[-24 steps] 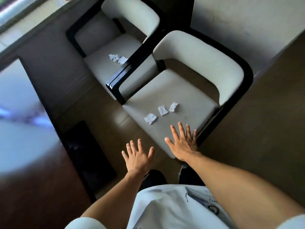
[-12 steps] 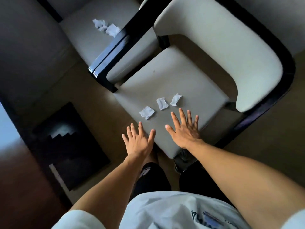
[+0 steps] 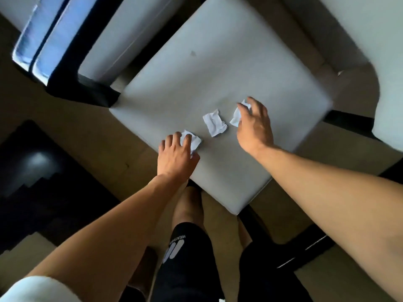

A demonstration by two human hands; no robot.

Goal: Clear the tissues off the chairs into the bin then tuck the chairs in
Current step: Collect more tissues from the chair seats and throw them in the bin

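While both hands reach over chair seat [image 3: 218, 68], pickup step underway. Left hand [image 3: 174, 153] at seat's near-left edge, fingers [image 3: 187, 141] curled down on left tissue [image 3: 194, 141], contact made, pinch not clearly closed. Right hand [image 3: 254, 125] toward seat's right side, fingers closing round right tissue [image 3: 236, 115], grip looks partial. Middle tissue [image 3: 214, 122] lying free mid-seat between the two. Next, probably: finish both pinches, lift, grab middle one, carry to bin. Bin not in view.

At your eight o'clock a dark mat [image 3: 39, 171] is lying on the tan floor [image 3: 87, 127], catching a glare.
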